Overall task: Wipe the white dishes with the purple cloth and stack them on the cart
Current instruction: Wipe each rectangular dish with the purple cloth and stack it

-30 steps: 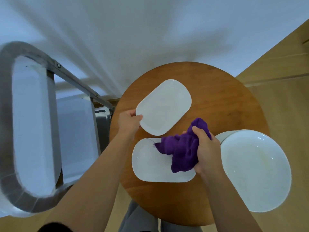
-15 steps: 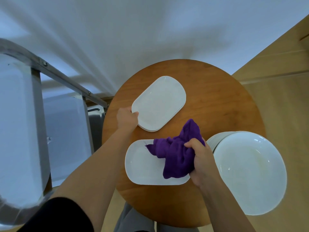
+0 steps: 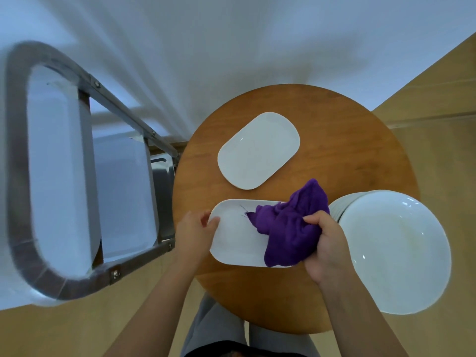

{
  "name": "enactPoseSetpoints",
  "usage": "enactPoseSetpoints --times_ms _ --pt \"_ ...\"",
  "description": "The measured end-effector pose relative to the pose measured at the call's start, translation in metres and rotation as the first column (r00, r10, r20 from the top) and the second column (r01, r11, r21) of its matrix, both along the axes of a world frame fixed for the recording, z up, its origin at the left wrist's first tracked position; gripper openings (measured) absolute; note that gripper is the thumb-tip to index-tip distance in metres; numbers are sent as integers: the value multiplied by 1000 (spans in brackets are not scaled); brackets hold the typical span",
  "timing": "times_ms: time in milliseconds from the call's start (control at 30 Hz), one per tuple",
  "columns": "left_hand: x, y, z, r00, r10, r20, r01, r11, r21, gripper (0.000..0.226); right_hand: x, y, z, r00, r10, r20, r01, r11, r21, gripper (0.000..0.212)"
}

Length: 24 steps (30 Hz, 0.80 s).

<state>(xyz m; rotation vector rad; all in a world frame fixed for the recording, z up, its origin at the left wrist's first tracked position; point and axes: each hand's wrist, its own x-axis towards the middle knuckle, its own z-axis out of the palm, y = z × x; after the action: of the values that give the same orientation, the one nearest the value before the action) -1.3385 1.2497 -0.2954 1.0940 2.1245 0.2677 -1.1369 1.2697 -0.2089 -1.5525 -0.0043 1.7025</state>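
Right hand (image 3: 325, 247), lower right of centre, clenches a bunched purple cloth (image 3: 288, 228); the cloth lies over the right end of a white oblong plate (image 3: 235, 238) sitting flat on the round wooden table (image 3: 347, 140). Left hand (image 3: 194, 231) pinches that plate's left rim, thumb on top, fingers hidden beneath the edge. Judged step: steadying the plate for wiping.

Other dishes: a second oblong plate (image 3: 258, 150) lies above centre, apart from both hands. A stack of round white dishes (image 3: 394, 251) sits at the right edge of the table and appears to overhang it. The steel cart (image 3: 54, 274) stands at the left of the frame; no dishes can be made out on its shelves (view blurred there).

Risks, as judgement:
- The right wrist is just beside the round stack. A wide wiping stroke to the right could nudge it, and a stack sitting at the edge has little margin before it tips to the floor.
- The oblong plate is held only at one end. Pressing hard on the far end may make it pivot or skid on the smooth wood.
- Loose threads trail from the cloth onto the plate and may leave lint.
- The cart's rail lies between table and shelf; a plate carried low could knock against it.
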Motion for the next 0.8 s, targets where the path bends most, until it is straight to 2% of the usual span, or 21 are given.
enactPoseSetpoints --times_ms 67,200,400,633,700,800 --pt "0 -11 -3 998 -30 -49 28 999 -34 16 0 -3 2 1000 -9 22 9 1000 -3 22" --pt "1 -9 -2 995 -58 -77 55 998 -33 19 4 -10 10 998 -47 51 43 996 74 22" --pt "3 -13 3 992 -41 -119 42 999 4 19 20 -18 25 977 -214 -6 210 948 240 21" --pt "7 -12 11 982 -46 -184 52 998 25 20 28 -27 32 964 -266 10 253 928 275 20" --pt "7 -10 14 988 -15 -155 21 999 35 11 27 -30 31 963 -269 9 257 928 270 20" --pt "6 -8 17 1000 18 22 -19 998 60 4 21 -35 31 956 -292 12 281 928 246 16"
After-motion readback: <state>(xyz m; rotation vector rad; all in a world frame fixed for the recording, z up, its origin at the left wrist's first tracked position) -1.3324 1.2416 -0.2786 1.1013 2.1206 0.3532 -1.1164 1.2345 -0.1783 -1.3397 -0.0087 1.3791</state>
